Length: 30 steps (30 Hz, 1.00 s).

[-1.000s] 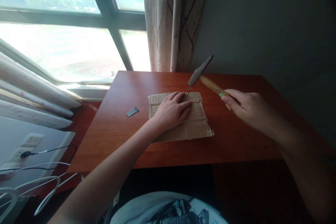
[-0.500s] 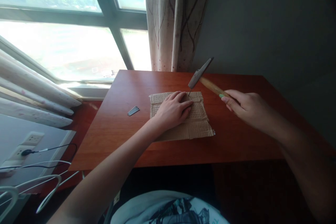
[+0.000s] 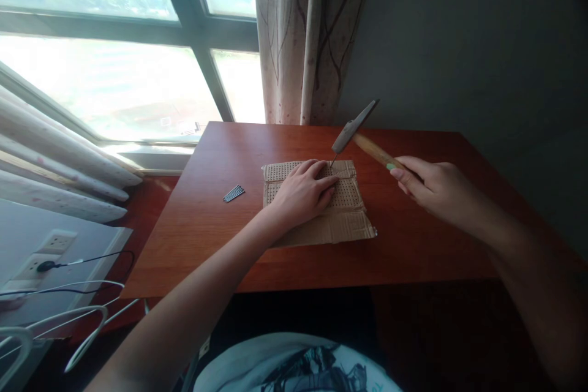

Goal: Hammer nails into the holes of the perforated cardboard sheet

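A piece of brown cardboard [image 3: 342, 226] dotted with small holes lies in the middle of the red-brown wooden table [image 3: 413, 245]. My left hand [image 3: 301, 193] rests on the cardboard and pinches a thin nail [image 3: 331, 162] that stands upright at its far edge. My right hand [image 3: 434, 187] grips the wooden handle of a hammer [image 3: 353, 127]. The hammer's metal head hovers just above the nail, touching or nearly touching its top.
A small bundle of spare nails [image 3: 233, 193] lies on the table left of the cardboard. A patterned curtain [image 3: 307, 37] hangs behind the table beside a large window [image 3: 114, 61]. A wall socket with a cable [image 3: 46, 257] and white wire hangers [image 3: 55, 331] sit at the lower left.
The hammer head has lifted slightly and shifted a little to the right above the nail. My left hand has stayed on the cardboard holding the nail.
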Available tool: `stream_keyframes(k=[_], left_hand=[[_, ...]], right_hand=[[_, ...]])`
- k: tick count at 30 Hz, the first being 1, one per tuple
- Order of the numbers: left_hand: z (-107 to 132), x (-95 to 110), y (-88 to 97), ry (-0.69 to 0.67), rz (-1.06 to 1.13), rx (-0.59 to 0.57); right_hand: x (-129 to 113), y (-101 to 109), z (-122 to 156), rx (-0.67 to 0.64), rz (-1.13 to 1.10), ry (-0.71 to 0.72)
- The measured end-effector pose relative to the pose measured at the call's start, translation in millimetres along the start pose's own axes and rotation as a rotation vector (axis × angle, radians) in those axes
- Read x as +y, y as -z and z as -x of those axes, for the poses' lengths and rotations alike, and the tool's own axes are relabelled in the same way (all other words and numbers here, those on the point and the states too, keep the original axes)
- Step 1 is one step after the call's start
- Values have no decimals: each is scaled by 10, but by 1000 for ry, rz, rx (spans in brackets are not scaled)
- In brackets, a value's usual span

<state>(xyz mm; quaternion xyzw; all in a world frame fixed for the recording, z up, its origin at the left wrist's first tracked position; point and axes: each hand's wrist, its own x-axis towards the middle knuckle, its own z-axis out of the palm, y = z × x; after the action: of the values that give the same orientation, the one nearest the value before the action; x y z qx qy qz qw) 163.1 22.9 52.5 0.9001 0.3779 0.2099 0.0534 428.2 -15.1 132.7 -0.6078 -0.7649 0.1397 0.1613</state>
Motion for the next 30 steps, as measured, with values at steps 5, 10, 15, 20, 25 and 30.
stream_keyframes(k=[5,10,15,20,25,30], left_hand=[[3,-6,-5,-2,-3,1],[7,-6,-5,-5,-1,5],[6,0,-4,1,-2,0],[10,-3,-6,-2,3,10],[11,3,0,-2,-2,6],[6,6,3,-1,-1,7]], right_hand=[[18,2,0,60,9,-3],[36,-81,-5,-25,5,24],[41,-76,9,55,2,22],[35,-160,9,12,25,45],[41,-196,26,41,22,21],[40,-228,35,-3,37,26]])
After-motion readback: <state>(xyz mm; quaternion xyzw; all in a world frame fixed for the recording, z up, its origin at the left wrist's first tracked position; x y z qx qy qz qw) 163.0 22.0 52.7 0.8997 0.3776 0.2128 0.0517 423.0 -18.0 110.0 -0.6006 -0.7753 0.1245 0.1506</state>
